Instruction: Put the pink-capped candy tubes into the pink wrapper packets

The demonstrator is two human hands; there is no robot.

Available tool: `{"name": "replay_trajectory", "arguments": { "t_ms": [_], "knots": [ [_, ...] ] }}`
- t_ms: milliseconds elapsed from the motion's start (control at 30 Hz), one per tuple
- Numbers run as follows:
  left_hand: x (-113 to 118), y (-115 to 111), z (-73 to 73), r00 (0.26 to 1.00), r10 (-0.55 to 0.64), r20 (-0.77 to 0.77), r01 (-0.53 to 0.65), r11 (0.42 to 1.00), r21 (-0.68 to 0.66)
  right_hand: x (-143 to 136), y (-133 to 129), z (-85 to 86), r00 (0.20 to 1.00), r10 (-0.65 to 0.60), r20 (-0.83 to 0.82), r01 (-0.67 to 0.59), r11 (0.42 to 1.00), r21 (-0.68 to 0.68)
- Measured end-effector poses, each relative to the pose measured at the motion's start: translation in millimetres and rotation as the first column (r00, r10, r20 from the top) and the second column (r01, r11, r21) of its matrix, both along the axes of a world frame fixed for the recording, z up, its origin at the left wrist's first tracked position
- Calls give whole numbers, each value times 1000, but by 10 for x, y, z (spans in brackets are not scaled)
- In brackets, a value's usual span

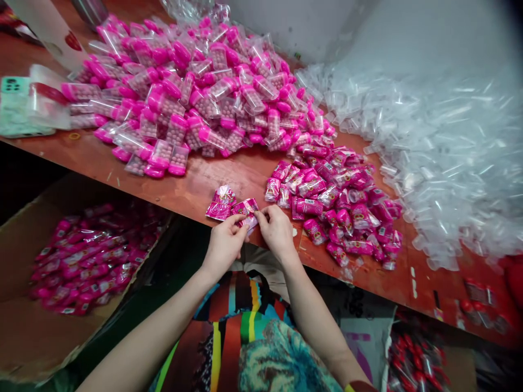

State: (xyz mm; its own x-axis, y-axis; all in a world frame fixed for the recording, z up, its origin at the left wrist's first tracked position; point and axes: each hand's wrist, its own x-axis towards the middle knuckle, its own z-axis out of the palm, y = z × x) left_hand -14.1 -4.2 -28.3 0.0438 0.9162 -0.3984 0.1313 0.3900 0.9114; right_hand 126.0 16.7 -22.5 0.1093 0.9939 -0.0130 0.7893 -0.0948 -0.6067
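At the table's front edge, my left hand and my right hand are close together. Both have thumb and fingers pinched on a pink printed plastic wrapper, partly hidden by the fingertips. More flat pink wrappers lie on the table just left of it. Beyond them is a big heap of clear bottles with bright pink caps and small pink balls inside. Right of my hands sits a pile of bottles in pink printed wrappers.
Clear empty containers cover the table's right side. Below left, a cardboard box holds wrapped pink bottles. A phone lies at the far left. Red-capped items fill a container below right. A wall stands behind.
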Motion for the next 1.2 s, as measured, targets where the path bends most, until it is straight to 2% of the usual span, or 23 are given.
{"name": "replay_trajectory", "arguments": {
  "t_ms": [100,167,267,367,433,500,567,633,767,833,900,1033,1133,1200],
  "knots": [
    [-14,30,52,1000,-5,28,6,999,-42,71,-27,-4,983,-17,-184,28,998,53],
    [-10,55,111,995,7,102,-1,998,-63,94,-70,-14,927,-23,-374,37,999,30],
    [16,97,198,954,64,293,-29,992,-121,88,-115,-2,778,-48,-626,18,998,-54],
    [30,129,251,895,127,427,-57,983,-173,65,-104,47,566,-98,-818,-5,992,-122],
    [27,139,260,873,163,459,-81,978,-194,50,-77,80,425,-124,-897,-43,987,-157],
    [23,140,256,854,195,483,-104,972,-209,26,-55,98,366,-117,-923,-59,987,-148],
    [25,136,250,841,224,493,-134,968,-211,-14,-51,104,382,-86,-920,-29,994,-105],
    [32,131,251,840,251,482,-169,963,-208,-70,-62,108,441,-53,-896,2,998,-57],
    [12,136,296,846,273,458,-185,956,-229,-175,-66,133,644,45,-763,18,997,74],
    [-30,156,332,839,248,484,-152,961,-230,-208,-29,149,754,119,-646,-3,984,178],
    [-92,186,370,818,215,533,-101,967,-234,-241,30,168,818,199,-540,-59,963,265],
    [-259,261,423,771,226,596,-91,964,-248,-338,189,231,821,356,-447,-221,919,325],
    [-428,323,431,755,312,577,-204,948,-245,-408,403,273,801,424,-422,-335,903,270],
    [-551,364,420,735,387,556,-306,922,-238,-446,627,278,826,422,-374,-350,904,248]
  ]
}}
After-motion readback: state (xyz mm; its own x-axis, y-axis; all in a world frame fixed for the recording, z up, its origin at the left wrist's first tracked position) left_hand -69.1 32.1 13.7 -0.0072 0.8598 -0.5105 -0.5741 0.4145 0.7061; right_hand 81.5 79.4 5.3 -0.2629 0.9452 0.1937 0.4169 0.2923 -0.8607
